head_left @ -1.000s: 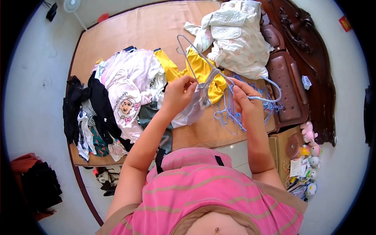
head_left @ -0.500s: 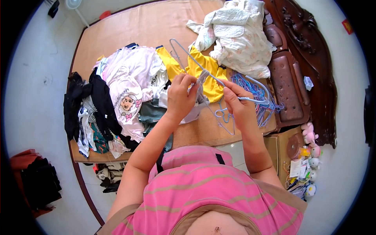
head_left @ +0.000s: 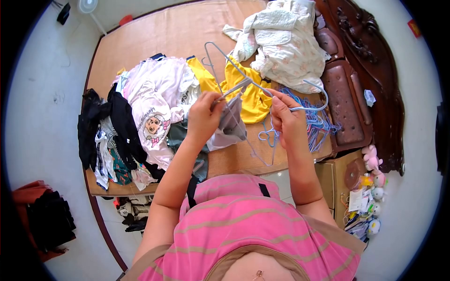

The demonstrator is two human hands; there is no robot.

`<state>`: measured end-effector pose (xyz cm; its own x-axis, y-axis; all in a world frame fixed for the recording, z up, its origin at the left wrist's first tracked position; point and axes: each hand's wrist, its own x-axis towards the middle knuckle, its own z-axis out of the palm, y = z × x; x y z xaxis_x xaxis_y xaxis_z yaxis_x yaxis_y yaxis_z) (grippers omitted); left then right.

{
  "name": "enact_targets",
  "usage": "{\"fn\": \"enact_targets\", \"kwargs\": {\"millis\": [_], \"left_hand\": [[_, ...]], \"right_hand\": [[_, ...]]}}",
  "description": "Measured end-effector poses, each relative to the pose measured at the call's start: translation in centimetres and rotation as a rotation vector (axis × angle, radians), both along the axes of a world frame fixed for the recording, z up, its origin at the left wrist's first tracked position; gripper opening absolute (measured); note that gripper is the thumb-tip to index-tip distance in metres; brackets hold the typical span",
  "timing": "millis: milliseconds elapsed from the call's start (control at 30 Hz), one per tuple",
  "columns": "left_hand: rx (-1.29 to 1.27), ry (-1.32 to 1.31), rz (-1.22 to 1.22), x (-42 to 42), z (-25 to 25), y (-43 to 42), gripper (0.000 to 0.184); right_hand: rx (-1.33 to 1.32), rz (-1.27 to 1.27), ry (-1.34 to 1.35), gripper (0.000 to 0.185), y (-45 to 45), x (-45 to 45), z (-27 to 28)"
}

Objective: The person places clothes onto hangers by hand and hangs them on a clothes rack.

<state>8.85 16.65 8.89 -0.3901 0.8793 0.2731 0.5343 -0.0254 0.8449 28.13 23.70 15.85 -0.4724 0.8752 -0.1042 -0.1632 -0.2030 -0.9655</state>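
Observation:
My right hand (head_left: 288, 119) is closed round a light blue clothes hanger (head_left: 238, 65) near its neck, its hook pointing right. My left hand (head_left: 205, 116) pinches the edge of a thin grey garment (head_left: 228, 124), pulling a strip of it taut across the hanger's upper arm. The rest of that garment hangs below the strip, behind the hanger's lower bar. Its exact kind is hard to make out. Behind both hands lies a yellow garment (head_left: 255, 98) with dark trim. To the right is a heap of blue and purple hangers (head_left: 316, 122).
A clothes pile with a pink printed shirt (head_left: 152, 89) and black garments (head_left: 123, 124) covers the bed's left side. White quilted clothing (head_left: 290, 51) lies at the back right, by the carved headboard (head_left: 375, 70). Stuffed toys (head_left: 371, 157) and a wooden cabinet (head_left: 333, 185) stand at right.
My left hand has moved left and slightly down with the garment's edge, stretching the strip away from the hanger. The hanger has tilted a little, and my right hand has shifted slightly.

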Motion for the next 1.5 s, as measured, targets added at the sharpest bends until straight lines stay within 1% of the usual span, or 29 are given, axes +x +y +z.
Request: {"fn": "enact_targets", "kwargs": {"millis": [33,100,133,167,233,267,300,367,433,500,533,567,633,667,700,767,833,900,933,1067,1167,1233,1267,1300,1367,1400,1433,1467,1500], "left_hand": [[0.002,0.000,-0.004,-0.3,-0.6,0.1,0.017],[0.188,0.501,0.308,-1.4,-2.8,0.2,0.023],[0.186,0.493,0.374,-2.0,-4.4,0.3,0.030],[0.183,0.492,0.375,-2.3,-6.0,0.2,0.030],[0.158,0.588,0.498,-2.6,-9.0,-0.3,0.034],[0.151,0.676,0.476,-3.2,-12.1,-0.7,0.036],[0.152,0.676,0.475,-3.0,-12.6,-1.1,0.036],[0.377,0.971,0.362,-2.3,-13.8,-2.2,0.039],[0.313,1.042,0.300,-1.6,-15.2,-2.9,0.042],[0.205,1.328,0.175,-1.1,-15.9,-3.1,0.042],[0.191,1.479,0.176,-1.2,-16.6,-2.9,0.045],[0.189,1.478,0.180,-1.3,-17.2,-3.1,0.045],[-0.092,1.535,0.084,-1.7,-17.0,-3.2,0.050],[-0.135,1.451,0.140,-2.2,-16.9,-2.9,0.053],[-0.134,1.451,0.138,-2.4,-16.5,-2.6,0.053],[-0.240,1.095,0.360,-3.0,-15.7,-1.9,0.056],[-0.313,1.024,0.349,-3.7,-15.1,-1.3,0.061],[-0.608,0.898,0.328,-4.2,-15.1,-0.6,0.040],[-0.574,0.876,0.343,-4.2,-15.3,-0.5,0.020],[-0.561,0.912,0.327,-3.9,-15.2,-1.0,0.012],[-0.450,0.903,0.204,-2.5,-12.9,-2.7,0.015],[-0.432,0.564,0.026,-1.2,-10.7,-3.6,0.021],[-0.356,0.555,-0.008,-0.6,-10.7,-4.2,0.026],[-0.356,0.553,-0.013,0.0,-10.0,-4.6,0.026],[-0.221,0.423,-0.211,1.0,-7.5,-5.6,0.023],[-0.140,0.414,-0.257,1.6,-6.0,-5.9,0.018],[-0.141,0.413,-0.258,1.9,-5.4,-6.3,0.018],[-0.140,0.343,-0.374,2.2,-5.0,-6.7,0.017],[-0.138,0.271,-0.488,2.4,-4.6,-6.9,0.015]], "right_hand": [[-0.009,-0.006,0.029,0.031,-0.1,0.1,0.1],[-0.018,-0.009,0.056,0.031,-0.3,0.3,0.8],[-0.012,-0.031,0.080,0.032,-0.4,0.6,1.5],[-0.008,-0.054,0.104,0.032,-0.5,0.8,2.2],[0.009,-0.068,0.128,0.032,-0.6,1.0,3.6],[0.030,-0.084,0.155,0.032,-0.6,1.1,4.2],[0.031,-0.084,0.155,0.032,-0.6,1.0,4.7],[0.043,-0.074,0.212,0.033,-0.5,1.1,5.6],[0.025,-0.068,0.217,0.033,-0.1,1.0,6.3],[-0.011,-0.034,0.261,0.033,0.0,0.9,6.7],[-0.011,-0.031,0.259,0.033,-0.1,0.9,6.9],[-0.040,-0.023,0.287,0.034,-0.2,1.0,7.1],[-0.065,-0.011,0.319,0.034,-0.3,1.0,7.2],[-0.088,0.009,0.320,0.035,-0.6,1.1,7.2],[-0.112,0.027,0.320,0.036,-0.9,1.3,7.2],[-0.127,0.045,0.337,0.036,-1.2,1.7,7.1],[-0.145,0.068,0.351,0.037,-1.2,2.0,7.1],[-0.174,0.083,0.405,0.038,-1.1,2.1,6.9],[-0.172,0.084,0.405,0.038,-1.0,1.9,6.8],[-0.253,0.017,0.471,0.034,0.2,1.8,6.1],[-0.246,-0.023,0.478,0.028,1.3,1.6,5.1],[-0.226,-0.062,0.468,0.025,2.4,1.3,4.1],[-0.230,-0.095,0.475,0.021,3.0,1.0,3.4],[-0.233,-0.127,0.481,0.018,3.7,0.7,2.7],[-0.266,-0.157,0.489,0.018,4.8,-0.1,1.6],[-0.293,-0.198,0.485,0.017,5.3,-0.5,1.1],[-0.320,-0.238,0.482,0.016,5.8,-0.9,0.5],[-0.327,-0.259,0.478,0.009,6.2,-1.2,0.1],[-0.329,-0.258,0.477,0.009,6.6,-1.5,-0.3]]}}
